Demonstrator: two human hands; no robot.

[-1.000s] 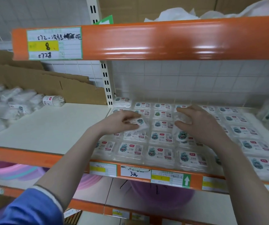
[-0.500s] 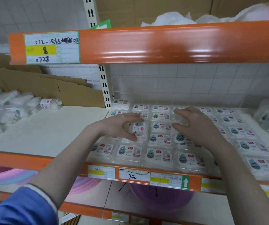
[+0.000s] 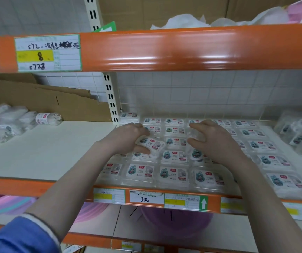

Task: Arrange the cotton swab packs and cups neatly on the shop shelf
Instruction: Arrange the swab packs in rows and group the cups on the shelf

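A person is standing at the shelf (image 3: 42,148), both bare arms reaching in over its orange front edge. The left hand (image 3: 126,139) is gripping one pack (image 3: 151,144), fingers curled over its far side and thumb under its near edge, and is holding it tilted just above the packs lying flat beneath. The right hand (image 3: 214,143) is curling its fingers round a clear pack (image 3: 194,136) a little to the right, thumb on the near side and fingers over the top; the plastic is so see-through that its outline is hard to make out. Under and around both hands the rows of packs (image 3: 174,172) are lying flat, labels up, filling the right half of the shelf from the front lip back to the tiled wall. The left half of the board is showing bare white, and at its far left a heap of bagged cups (image 3: 4,123) is sitting against a sheet of cardboard (image 3: 55,105), with one roll (image 3: 49,118) lying on its side at the heap's right end. At the far right more bags (image 3: 299,134) are piling up beside the rows. Price tags (image 3: 164,199) are running along the front strip below the packs, one handwritten. Another tag (image 3: 48,52), marked 8, is sitting on the orange beam overhead. Below, a purple basin (image 3: 175,221) is resting on the lower shelf. A blue sleeve (image 3: 19,236) is showing on the left arm.
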